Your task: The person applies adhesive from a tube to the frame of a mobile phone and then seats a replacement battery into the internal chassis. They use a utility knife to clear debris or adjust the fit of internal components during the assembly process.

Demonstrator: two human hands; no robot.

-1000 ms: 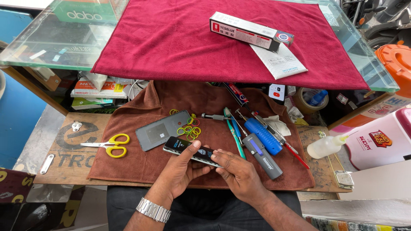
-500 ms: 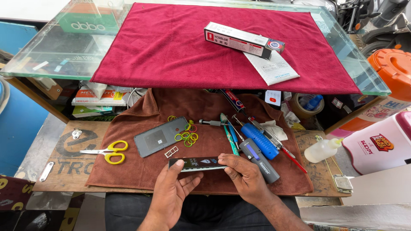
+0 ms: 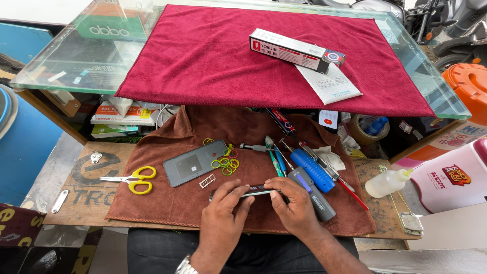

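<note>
Both hands hold a thin dark phone (image 3: pixel 253 193) edge-on above a brown cloth (image 3: pixel 167 203). My left hand (image 3: pixel 223 215) grips its left end and my right hand (image 3: pixel 294 205) pinches its right end. Just beyond the hands lie a grey phone back cover (image 3: pixel 193 163), a small metal frame piece (image 3: pixel 207 181) and a pile of coloured rubber bands (image 3: pixel 225 162). Blue-handled screwdrivers (image 3: pixel 312 170) and tweezers (image 3: pixel 274 155) lie to the right of the phone.
Yellow-handled scissors (image 3: pixel 129 178) lie at the left on the cloth. A red towel (image 3: pixel 228 56) covers a glass counter (image 3: pixel 66 56), with a long carton (image 3: pixel 294 49) and paper slip (image 3: pixel 329 83) on it. A small squeeze bottle (image 3: pixel 385 182) and white jug (image 3: pixel 451 177) stand right.
The phone has been turned from lying flat in my hands to being held on its edge. Both hands shifted slightly right and the view moved closer.
</note>
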